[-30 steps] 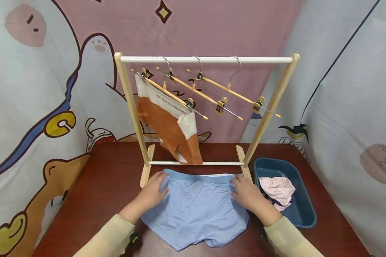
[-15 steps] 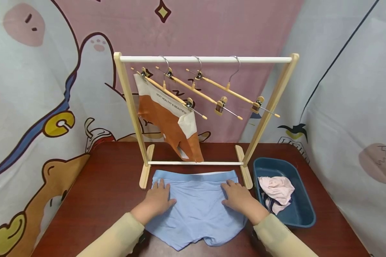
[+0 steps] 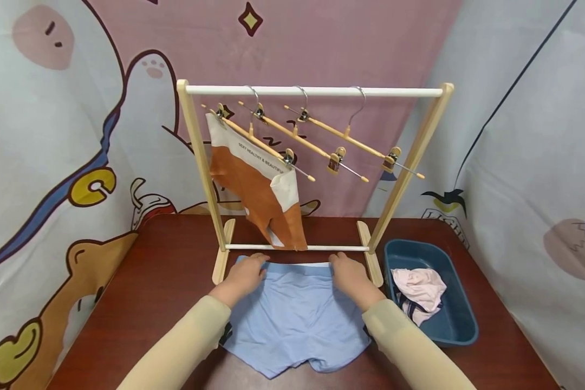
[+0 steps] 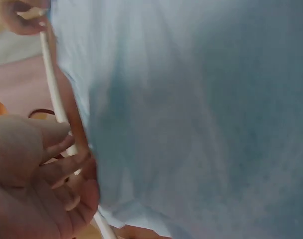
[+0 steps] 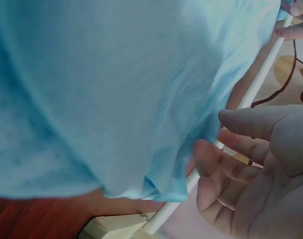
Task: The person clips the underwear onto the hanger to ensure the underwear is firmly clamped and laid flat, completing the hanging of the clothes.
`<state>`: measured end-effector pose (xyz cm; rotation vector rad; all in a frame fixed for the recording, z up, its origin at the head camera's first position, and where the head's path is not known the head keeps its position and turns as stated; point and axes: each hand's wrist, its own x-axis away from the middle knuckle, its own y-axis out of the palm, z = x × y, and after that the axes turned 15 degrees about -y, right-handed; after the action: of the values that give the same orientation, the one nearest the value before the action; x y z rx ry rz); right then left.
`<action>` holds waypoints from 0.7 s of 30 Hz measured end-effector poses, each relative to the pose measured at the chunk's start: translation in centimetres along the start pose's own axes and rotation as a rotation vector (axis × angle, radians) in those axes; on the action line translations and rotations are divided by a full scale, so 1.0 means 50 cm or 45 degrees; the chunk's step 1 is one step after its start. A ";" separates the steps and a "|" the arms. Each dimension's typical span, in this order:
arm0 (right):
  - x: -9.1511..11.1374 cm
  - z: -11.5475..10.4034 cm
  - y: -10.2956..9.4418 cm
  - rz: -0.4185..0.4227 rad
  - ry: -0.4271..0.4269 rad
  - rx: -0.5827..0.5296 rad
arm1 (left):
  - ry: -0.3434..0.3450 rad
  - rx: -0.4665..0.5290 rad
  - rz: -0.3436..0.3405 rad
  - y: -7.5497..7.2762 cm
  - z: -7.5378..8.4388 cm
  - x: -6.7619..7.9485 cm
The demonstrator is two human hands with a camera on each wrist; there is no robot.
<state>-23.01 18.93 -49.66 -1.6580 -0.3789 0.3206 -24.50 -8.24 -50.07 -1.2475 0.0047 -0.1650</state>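
Note:
Light-blue underpants (image 3: 297, 319) lie spread on the dark red table, waistband toward the rack. My left hand (image 3: 246, 273) is at the left end of the waistband and my right hand (image 3: 347, 275) at its right end. In the left wrist view, the left hand (image 4: 39, 184) has loosely bent fingers beside the cloth edge, with no cloth visible between thumb and fingers. In the right wrist view, the thumb and fingers of the right hand (image 5: 241, 169) stand apart, fingertips touching or very near the waistband; exact contact is unclear.
A wooden rack with a white top bar (image 3: 322, 91) stands behind. Orange-and-white underpants (image 3: 263, 184) hang clipped on the left hanger (image 3: 253, 140). Two bare clip hangers, a middle hanger (image 3: 297, 135) and a right hanger (image 3: 351, 137), hang beside it. A blue basin (image 3: 460, 303) at right holds pink cloth (image 3: 421, 287).
My hands first spread over the upper sides of the blue underpants, which shifted slightly left. Both hands have since moved up to the waistband and closer together.

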 end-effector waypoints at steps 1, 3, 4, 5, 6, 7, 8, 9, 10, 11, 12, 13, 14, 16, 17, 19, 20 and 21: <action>-0.004 0.001 0.002 0.006 -0.004 0.018 | -0.017 0.008 -0.025 0.002 -0.002 -0.005; -0.008 0.002 0.003 0.045 -0.027 0.044 | -0.037 0.034 -0.057 0.005 -0.007 -0.012; -0.008 0.001 0.002 0.063 -0.038 0.045 | -0.033 0.047 -0.058 0.006 -0.010 -0.014; -0.008 0.000 -0.001 0.080 -0.051 0.040 | -0.029 0.055 -0.060 0.006 -0.013 -0.015; -0.007 -0.001 -0.005 0.099 -0.065 0.025 | -0.023 0.060 -0.056 0.006 -0.017 -0.016; -0.005 -0.001 -0.009 0.117 -0.077 0.003 | -0.010 0.064 -0.039 0.006 -0.020 -0.016; -0.004 -0.001 -0.013 0.133 -0.089 -0.024 | 0.008 0.063 -0.021 0.005 -0.024 -0.014; -0.002 0.000 -0.018 0.144 -0.099 -0.051 | 0.024 0.059 0.000 0.004 -0.028 -0.013; 0.000 0.001 -0.022 0.151 -0.108 -0.080 | 0.037 0.057 0.020 0.002 -0.032 -0.012; 0.001 0.002 -0.027 0.159 -0.112 -0.108 | 0.045 0.060 0.038 -0.001 -0.036 -0.009; 0.002 0.003 -0.032 0.166 -0.112 -0.135 | 0.056 0.071 0.057 -0.004 -0.039 -0.008; 0.003 0.005 -0.036 0.165 -0.108 -0.159 | 0.071 0.086 0.072 -0.007 -0.041 -0.006; 0.004 0.006 -0.040 0.161 -0.100 -0.180 | 0.088 0.102 0.085 -0.010 -0.042 -0.004; 0.005 0.006 -0.048 0.150 -0.089 -0.226 | 0.112 0.130 0.099 -0.014 -0.043 -0.001; 0.005 0.004 -0.052 0.145 -0.084 -0.248 | 0.125 0.141 0.103 -0.014 -0.043 -0.001; 0.004 0.001 -0.056 0.130 -0.086 -0.281 | 0.149 0.166 0.102 -0.014 -0.043 0.001; 0.003 -0.001 -0.057 0.125 -0.094 -0.294 | 0.157 0.177 0.095 -0.012 -0.043 0.001; 0.003 -0.004 -0.058 0.122 -0.103 -0.308 | 0.164 0.184 0.084 -0.009 -0.042 0.002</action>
<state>-22.99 19.13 -46.77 -1.9080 -0.4118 0.4279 -24.66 -10.40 -50.30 -1.0891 0.1431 -0.1849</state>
